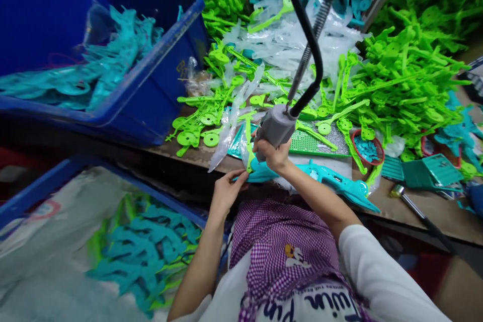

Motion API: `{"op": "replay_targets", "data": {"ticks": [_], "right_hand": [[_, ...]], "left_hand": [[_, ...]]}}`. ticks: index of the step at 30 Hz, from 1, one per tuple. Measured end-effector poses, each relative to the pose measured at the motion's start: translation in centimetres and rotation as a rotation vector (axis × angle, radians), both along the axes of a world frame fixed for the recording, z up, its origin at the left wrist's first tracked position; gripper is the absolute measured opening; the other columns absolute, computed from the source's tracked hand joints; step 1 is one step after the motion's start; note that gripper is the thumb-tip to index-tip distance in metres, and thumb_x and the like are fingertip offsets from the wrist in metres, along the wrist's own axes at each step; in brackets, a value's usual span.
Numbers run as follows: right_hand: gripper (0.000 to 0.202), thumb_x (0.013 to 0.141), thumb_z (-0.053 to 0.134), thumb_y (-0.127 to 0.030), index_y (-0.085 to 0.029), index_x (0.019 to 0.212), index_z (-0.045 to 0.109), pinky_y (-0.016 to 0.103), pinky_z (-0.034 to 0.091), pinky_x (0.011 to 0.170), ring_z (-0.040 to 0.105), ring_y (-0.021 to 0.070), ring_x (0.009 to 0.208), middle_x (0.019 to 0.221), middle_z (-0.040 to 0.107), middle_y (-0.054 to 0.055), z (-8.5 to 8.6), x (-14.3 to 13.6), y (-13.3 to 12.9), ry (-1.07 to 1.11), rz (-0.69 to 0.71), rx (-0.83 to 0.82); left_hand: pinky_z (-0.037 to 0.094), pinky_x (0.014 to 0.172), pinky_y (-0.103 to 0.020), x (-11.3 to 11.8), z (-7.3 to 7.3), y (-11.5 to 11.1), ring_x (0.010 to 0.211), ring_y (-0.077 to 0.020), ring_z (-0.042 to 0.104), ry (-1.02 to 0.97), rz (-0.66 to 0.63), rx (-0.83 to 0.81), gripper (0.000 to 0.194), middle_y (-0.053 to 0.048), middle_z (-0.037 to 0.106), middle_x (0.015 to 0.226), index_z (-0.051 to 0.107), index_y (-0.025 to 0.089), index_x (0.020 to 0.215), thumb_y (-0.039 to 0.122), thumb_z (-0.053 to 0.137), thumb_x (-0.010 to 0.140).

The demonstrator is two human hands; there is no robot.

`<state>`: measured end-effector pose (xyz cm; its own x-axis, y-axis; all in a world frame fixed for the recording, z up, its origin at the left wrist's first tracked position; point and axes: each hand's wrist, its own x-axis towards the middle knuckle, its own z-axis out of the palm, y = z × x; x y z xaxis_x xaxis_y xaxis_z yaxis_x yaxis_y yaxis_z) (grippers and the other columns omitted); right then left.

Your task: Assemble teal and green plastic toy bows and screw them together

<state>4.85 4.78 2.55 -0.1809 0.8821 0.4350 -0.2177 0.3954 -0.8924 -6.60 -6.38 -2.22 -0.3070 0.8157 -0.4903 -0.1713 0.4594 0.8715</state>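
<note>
My right hand (276, 155) is wrapped round a grey electric screwdriver (278, 123), which hangs from a spring and a black cord. Its tip points down at the left part of a long teal plastic piece (335, 177) lying along the table's front edge; whether the tip touches it is hidden. Fingers of my left hand (227, 192) pinch the left end of that teal piece. A bright green plastic part (248, 148) stands against the teal piece, just left of the screwdriver.
Green parts (407, 83) and clear plastic pieces (287, 35) heap up behind. A blue crate (166, 55) of teal parts stands left, another bin (162, 183) below it. A red-rimmed basket (382, 148), a green tray (313, 142) and a hammer-like tool (411, 204) lie rightward.
</note>
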Motion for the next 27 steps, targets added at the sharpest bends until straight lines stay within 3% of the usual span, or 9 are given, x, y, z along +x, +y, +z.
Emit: {"op": "replay_targets", "data": {"ticks": [2, 5, 8, 10, 13, 15, 18, 23, 27], "right_hand": [[0.049, 0.073, 0.064, -0.069, -0.02, 0.068, 0.061, 0.029, 0.044, 0.049, 0.051, 0.0121, 0.049, 0.055, 0.056, -0.002, 0.2, 0.0, 0.0, -0.002, 0.018, 0.022], [0.05, 0.074, 0.063, -0.07, -0.02, 0.069, 0.061, 0.029, 0.045, 0.05, 0.051, 0.012, 0.049, 0.055, 0.055, -0.002, 0.8, 0.0, 0.1, 0.01, 0.024, 0.011], [0.054, 0.071, 0.063, -0.073, -0.02, 0.077, 0.063, 0.028, 0.047, 0.048, 0.051, 0.0115, 0.048, 0.057, 0.055, -0.003, 1.0, 0.1, 0.1, 0.025, 0.041, -0.042], [0.055, 0.069, 0.064, -0.073, -0.019, 0.081, 0.065, 0.028, 0.048, 0.049, 0.053, 0.0121, 0.049, 0.059, 0.057, -0.002, 0.8, 0.2, 0.1, 0.03, 0.055, -0.037], [0.051, 0.07, 0.066, -0.07, -0.02, 0.079, 0.065, 0.029, 0.052, 0.051, 0.059, 0.0146, 0.056, 0.062, 0.06, 0.0, 0.1, 0.6, 0.1, -0.001, 0.07, -0.008], [0.048, 0.07, 0.068, -0.068, -0.02, 0.078, 0.065, 0.029, 0.054, 0.052, 0.061, 0.0156, 0.059, 0.065, 0.061, 0.001, -0.3, 0.9, 0.1, -0.024, 0.08, -0.008], [0.049, 0.068, 0.069, -0.068, -0.021, 0.077, 0.064, 0.03, 0.055, 0.052, 0.063, 0.0165, 0.062, 0.069, 0.063, 0.002, -0.6, 1.1, 0.0, 0.004, 0.091, -0.01], [0.056, 0.065, 0.067, -0.073, -0.02, 0.08, 0.062, 0.03, 0.056, 0.052, 0.066, 0.0179, 0.064, 0.069, 0.063, 0.003, 0.2, 1.1, -0.4, 0.053, 0.108, -0.099], [0.058, 0.064, 0.065, -0.076, -0.02, 0.079, 0.062, 0.031, 0.058, 0.054, 0.067, 0.0194, 0.068, 0.068, 0.062, 0.003, 1.1, 1.6, -1.0, 0.023, 0.15, -0.112]], "left_hand": [[0.061, 0.07, -0.038, -0.2, -0.2, -0.2, 0.067, -0.0216, 0.071, 0.01, -0.017, 0.004, 0.066, -0.008, 0.075, 0.085, 0.072, 0.011, 0.098, 0.059, 0.08, 0.054], [0.058, 0.071, -0.036, -1.1, 0.2, -0.1, 0.074, -0.0252, 0.072, 0.184, -0.182, 0.031, 0.06, -0.008, 0.076, 0.088, 0.072, 0.015, 0.105, 0.061, 0.071, 0.067], [0.053, 0.077, -0.033, -2.3, 1.1, 1.4, 0.091, -0.0285, 0.071, 0.472, -0.294, 0.124, 0.046, -0.007, 0.076, 0.089, 0.073, 0.02, 0.103, 0.057, 0.06, 0.08], [0.052, 0.073, -0.031, -2.7, 1.6, 3.0, 0.087, -0.0274, 0.07, 0.501, -0.305, 0.142, 0.044, -0.006, 0.074, 0.081, 0.071, 0.018, 0.106, 0.054, 0.06, 0.082], [0.051, 0.061, -0.029, -2.8, 1.9, 5.0, 0.066, -0.0211, 0.067, 0.258, -0.339, 0.095, 0.055, -0.001, 0.068, 0.069, 0.062, 0.015, 0.114, 0.048, 0.075, 0.072], [0.053, 0.062, -0.029, -2.7, 1.9, 5.5, 0.065, -0.0183, 0.067, 0.055, -0.331, 0.05, 0.061, 0.001, 0.068, 0.071, 0.059, 0.016, 0.113, 0.04, 0.084, 0.063], [0.056, 0.067, -0.029, -2.6, 2.4, 5.6, 0.067, -0.0167, 0.069, -0.148, -0.276, -0.048, 0.056, 0.0, 0.069, 0.074, 0.058, 0.016, 0.103, 0.032, 0.089, 0.058], [0.055, 0.068, -0.026, -2.3, 3.8, 5.4, 0.065, -0.012, 0.067, -0.274, -0.232, -0.121, 0.043, 0.001, 0.067, 0.073, 0.052, 0.017, 0.084, 0.028, 0.087, 0.06], [0.053, 0.064, -0.026, -2.3, 4.9, 5.3, 0.064, -0.0121, 0.065, -0.314, -0.285, -0.114, 0.053, 0.006, 0.063, 0.071, 0.041, 0.022, 0.085, 0.029, 0.087, 0.06]]}}
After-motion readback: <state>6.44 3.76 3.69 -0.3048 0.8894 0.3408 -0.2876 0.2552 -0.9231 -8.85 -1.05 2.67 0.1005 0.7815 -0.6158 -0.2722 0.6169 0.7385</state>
